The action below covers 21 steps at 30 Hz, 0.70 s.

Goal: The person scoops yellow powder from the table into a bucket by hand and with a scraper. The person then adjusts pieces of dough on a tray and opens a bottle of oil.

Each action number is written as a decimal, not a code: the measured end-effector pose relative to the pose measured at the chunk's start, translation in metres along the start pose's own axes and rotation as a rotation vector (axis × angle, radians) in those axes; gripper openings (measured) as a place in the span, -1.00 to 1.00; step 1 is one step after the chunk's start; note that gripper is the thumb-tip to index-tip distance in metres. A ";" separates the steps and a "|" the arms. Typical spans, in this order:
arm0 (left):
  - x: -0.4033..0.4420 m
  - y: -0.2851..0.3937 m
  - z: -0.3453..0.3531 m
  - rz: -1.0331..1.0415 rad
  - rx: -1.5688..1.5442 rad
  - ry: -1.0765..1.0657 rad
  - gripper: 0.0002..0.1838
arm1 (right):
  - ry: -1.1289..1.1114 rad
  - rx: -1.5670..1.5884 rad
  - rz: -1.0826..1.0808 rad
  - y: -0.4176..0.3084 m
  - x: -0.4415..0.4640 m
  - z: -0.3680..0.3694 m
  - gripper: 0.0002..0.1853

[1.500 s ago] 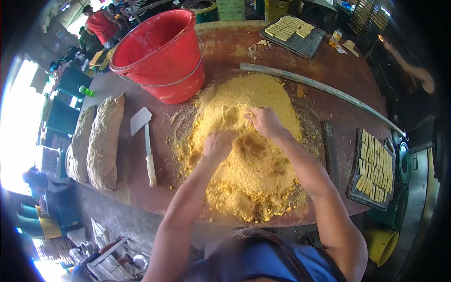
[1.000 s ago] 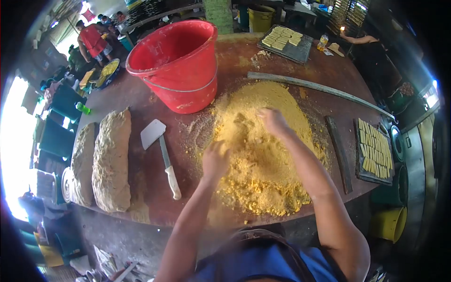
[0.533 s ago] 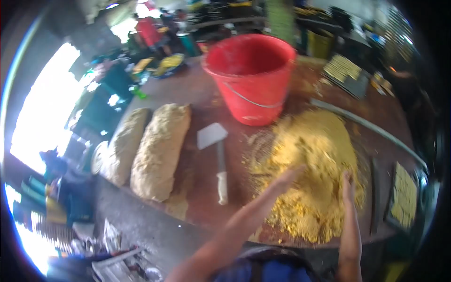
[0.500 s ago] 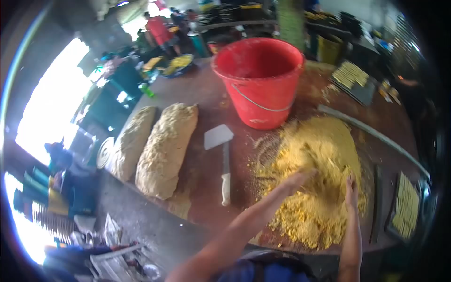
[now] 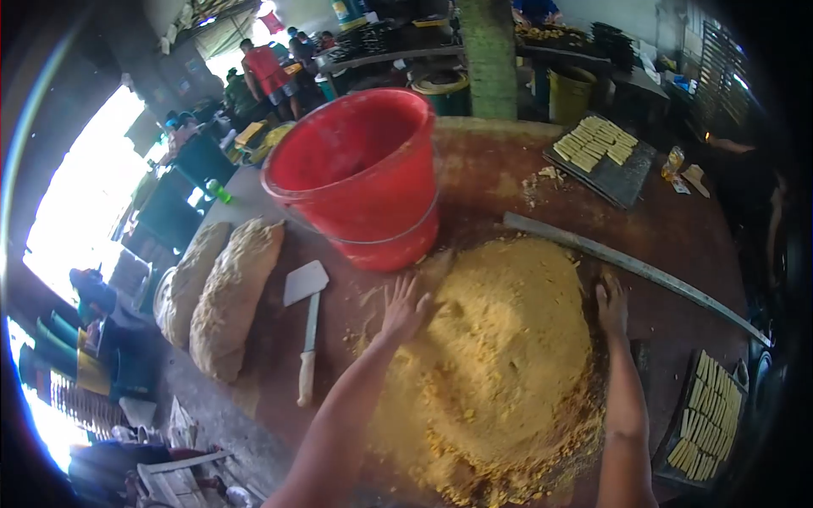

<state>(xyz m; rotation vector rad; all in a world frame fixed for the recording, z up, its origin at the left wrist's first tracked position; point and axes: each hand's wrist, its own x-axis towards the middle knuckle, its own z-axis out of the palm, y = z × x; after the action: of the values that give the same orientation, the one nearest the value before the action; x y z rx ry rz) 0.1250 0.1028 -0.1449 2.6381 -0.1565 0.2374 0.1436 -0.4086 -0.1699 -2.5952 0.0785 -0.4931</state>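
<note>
A broad mound of yellow crumbly meal (image 5: pixel 508 330) lies on the brown table, with coarser lumps along its near side. At the mound's left edge is my left hand (image 5: pixel 402 306), fingers spread, palm down, holding nothing. My right hand (image 5: pixel 611 305) rests at the right edge, fingers apart and nothing in them. Just beyond my left hand stands a red bucket (image 5: pixel 364 186) with a wire handle. Left of my left forearm lies a scraper (image 5: pixel 308 330) with a white handle and a wide pale blade. Two long dough loaves (image 5: pixel 233 296) lie farther left.
A long metal bar (image 5: pixel 635 269) crosses the table behind my right hand. Trays of cut dough strips sit at the far right (image 5: pixel 605 173) and near right (image 5: pixel 701 432). A green post (image 5: pixel 489 63) rises behind the table. People stand in the background, one in a red top (image 5: pixel 267 69).
Both hands have moved from inside the mound out to its two sides and now lie spread. The mound looks wider and flatter. The view has shifted.
</note>
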 end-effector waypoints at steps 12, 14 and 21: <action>0.068 0.121 0.016 -0.276 -0.873 -0.390 -0.31 | -0.679 1.147 0.126 -0.158 0.045 0.047 -0.51; 0.060 0.135 0.001 -0.300 -0.927 -0.409 -0.34 | -0.708 1.147 0.139 -0.171 0.033 0.036 -0.48; 0.014 0.167 -0.045 -0.384 -0.854 -0.397 -0.47 | -0.362 0.543 -0.164 -0.219 -0.021 0.000 -0.55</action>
<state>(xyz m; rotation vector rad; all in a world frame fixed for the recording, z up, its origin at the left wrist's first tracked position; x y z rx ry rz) 0.1068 -0.0232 -0.0270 1.7794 0.1062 -0.4052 0.1163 -0.2135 -0.0716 -2.1182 -0.3460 -0.0711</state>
